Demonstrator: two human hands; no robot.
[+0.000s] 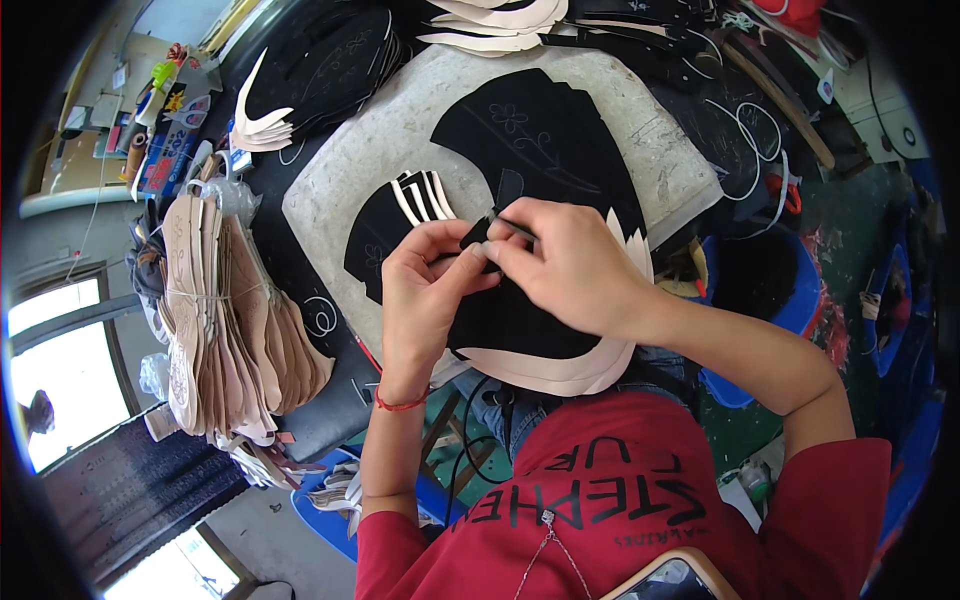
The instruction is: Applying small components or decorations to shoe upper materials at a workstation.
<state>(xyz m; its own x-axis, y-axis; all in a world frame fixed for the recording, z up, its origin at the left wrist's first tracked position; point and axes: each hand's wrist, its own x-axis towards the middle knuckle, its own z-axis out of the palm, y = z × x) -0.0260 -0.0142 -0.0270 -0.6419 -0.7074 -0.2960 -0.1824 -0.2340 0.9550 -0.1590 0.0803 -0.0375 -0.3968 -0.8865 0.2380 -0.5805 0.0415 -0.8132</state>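
Over a fanned stack of black cut pieces (545, 130) with stitched flower outlines, my two hands meet at their fingertips. My left hand (425, 295) is closed in a pinch on a small black piece (477, 234). Bent fingers of my right hand (575, 262) close round a slim dark thing (520, 231) at the same spot; its kind is hidden. Cream-coloured curved edges (560, 366) fan out below the hands, nearest my body. Left of my left hand lies a smaller black fan (372, 228) with pale strips (424, 195) along its upper edge.
A pale, worn slab (335, 190) lies under the work on a black table. Bundled tan pieces (215, 310) tied with string stand at left. More black pieces (345, 65) and cream ones (500, 22) lie at the far side. A blue bin (735, 385) stands at right.
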